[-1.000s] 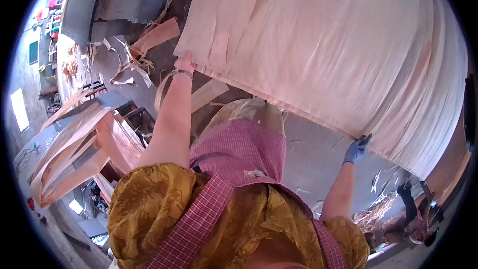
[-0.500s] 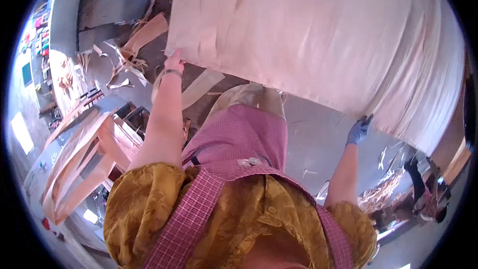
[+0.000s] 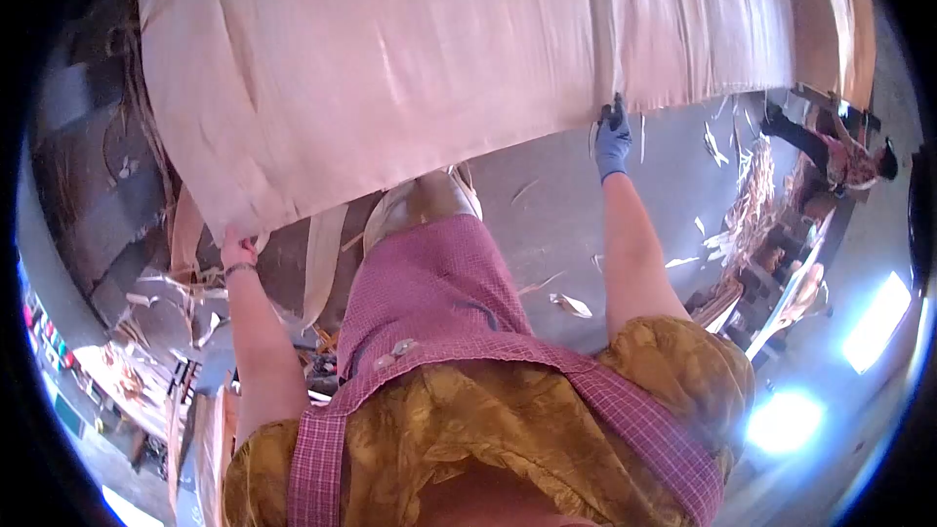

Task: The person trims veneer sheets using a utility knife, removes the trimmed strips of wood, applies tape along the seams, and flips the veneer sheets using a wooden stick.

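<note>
A wide, pale wood veneer sheet (image 3: 390,59) spans the upper part of the view, rippled toward its right side. Its near left corner is pinched in my bare left hand (image 3: 237,250), which has a band at the wrist. Farther right along the same near edge, my right hand (image 3: 612,141), in a blue-grey glove with dark fingertips, is closed on the sheet. The sheet's far edge lies outside the view.
Veneer scraps (image 3: 747,205) are heaped on the floor at the right, near another person (image 3: 849,161). Loose strips (image 3: 322,259) lie by my legs, with more scraps at the left. A brown panel (image 3: 830,29) stands beyond the sheet's right side.
My view has turned, so the sheet and both hands appear farther left. The left hand now shows lower and the right hand higher, both still holding the edge.
</note>
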Tool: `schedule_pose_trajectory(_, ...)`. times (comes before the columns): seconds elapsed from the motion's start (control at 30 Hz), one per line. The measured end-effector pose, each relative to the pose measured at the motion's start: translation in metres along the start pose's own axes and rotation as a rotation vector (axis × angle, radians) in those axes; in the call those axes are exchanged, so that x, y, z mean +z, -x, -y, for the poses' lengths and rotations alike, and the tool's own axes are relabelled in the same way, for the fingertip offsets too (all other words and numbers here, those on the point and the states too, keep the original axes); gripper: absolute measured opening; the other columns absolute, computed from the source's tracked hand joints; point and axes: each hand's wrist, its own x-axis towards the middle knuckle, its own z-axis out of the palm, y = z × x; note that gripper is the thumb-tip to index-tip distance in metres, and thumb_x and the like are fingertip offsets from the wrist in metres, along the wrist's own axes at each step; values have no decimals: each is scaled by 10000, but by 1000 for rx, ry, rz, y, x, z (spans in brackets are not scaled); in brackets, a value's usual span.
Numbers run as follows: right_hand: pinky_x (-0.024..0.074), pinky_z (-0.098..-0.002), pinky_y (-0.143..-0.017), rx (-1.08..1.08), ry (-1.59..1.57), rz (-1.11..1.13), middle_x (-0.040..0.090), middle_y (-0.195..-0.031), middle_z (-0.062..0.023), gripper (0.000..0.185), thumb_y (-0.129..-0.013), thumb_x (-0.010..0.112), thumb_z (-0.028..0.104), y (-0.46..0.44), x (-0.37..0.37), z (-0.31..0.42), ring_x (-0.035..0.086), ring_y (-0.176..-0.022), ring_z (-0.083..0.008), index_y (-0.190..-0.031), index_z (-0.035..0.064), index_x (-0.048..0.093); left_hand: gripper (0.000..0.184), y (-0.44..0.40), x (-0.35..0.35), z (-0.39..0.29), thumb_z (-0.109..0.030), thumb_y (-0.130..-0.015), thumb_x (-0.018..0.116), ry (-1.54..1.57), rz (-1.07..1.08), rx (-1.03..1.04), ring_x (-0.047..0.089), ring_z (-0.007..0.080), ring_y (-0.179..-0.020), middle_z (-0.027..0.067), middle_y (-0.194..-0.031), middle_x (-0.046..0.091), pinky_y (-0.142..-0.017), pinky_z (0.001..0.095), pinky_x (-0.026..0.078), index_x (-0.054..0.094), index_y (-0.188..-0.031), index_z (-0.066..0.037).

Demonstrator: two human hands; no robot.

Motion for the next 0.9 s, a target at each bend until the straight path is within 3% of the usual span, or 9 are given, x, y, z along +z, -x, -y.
schedule_pose_trajectory(0.17,460,-360,-982,-24,95,-66,611,-1309,-130,426,-983,540,246,8,0,11,603,-1183,-266,-1391,125,514,322,10,-3,-8,-458,-915,589,-65,77,-54,530,80,-563,-37,-887,658,-389,167,352,623,-1066,-175)
schedule_pose_trajectory(0.27,491,-424,-903,-6,272,-51,624,-1241,-173,420,-979,514,288,12,-10,30,615,-1119,-348,-1395,228,498,436,21,-5,-11,-461,-903,574,-127,-154,100,587,219,-769,51,-978,661,-613,339,466,605,-1164,-112)
schedule_pose_trajectory(0.37,490,-445,-907,-127,258,-39,582,-1294,-208,482,-971,527,257,16,-15,20,609,-1118,-375,-1430,135,441,530,134,67,-18,-375,-905,578,-830,-606,458,544,368,-1156,194,-1193,608,-1036,461,399,549,-1269,10)
schedule_pose_trajectory(0.4,494,-445,-902,-273,232,-96,563,-1318,-219,518,-968,534,241,12,-11,6,608,-1118,-381,-1450,97,410,500,148,79,-2,-331,-901,565,-1046,-506,811,511,379,-1198,205,-1254,572,-1024,500,391,540,-1265,11)
schedule_pose_trajectory(0.5,500,-424,-880,44,52,93,552,-1324,-264,657,-967,546,175,45,-39,46,608,-1132,-383,-1530,65,227,492,176,135,45,-304,-859,601,-1206,-213,1585,497,390,-1190,204,-1270,546,-1006,540,363,528,-1253,-17)
schedule_pose_trajectory(0.57,505,-439,-834,-35,122,-10,626,-1191,-268,672,-947,586,164,66,-51,30,659,-1004,-374,-1517,47,249,540,225,182,65,-286,-835,622,-1281,192,1636,436,372,-1280,185,-1351,498,-1060,574,296,511,-1302,-40)
schedule_pose_trajectory(0.63,491,-486,-677,57,395,20,662,-820,-227,347,-893,652,373,78,-61,4,658,-766,-398,-1030,54,648,598,260,225,78,-304,-824,642,-1437,399,1668,371,366,-1343,178,-1410,446,-1089,597,248,483,-1356,-81)
schedule_pose_trajectory(0.7,465,-465,-596,68,334,-47,615,-669,-189,413,-853,684,434,77,-67,-18,635,-648,-377,-747,42,614,654,286,259,93,-335,-820,659,-1528,441,1630,329,372,-1373,175,-1448,404,-1116,603,208,452,-1411,-144)
schedule_pose_trajectory(0.9,419,-432,-550,168,268,-82,564,-640,-191,388,-847,691,424,45,-102,-58,517,-544,-344,-739,56,639,800,313,297,103,-467,-789,676,-1855,456,1396,298,387,-1389,177,-1499,328,-1143,583,183,359,-1487,-238)
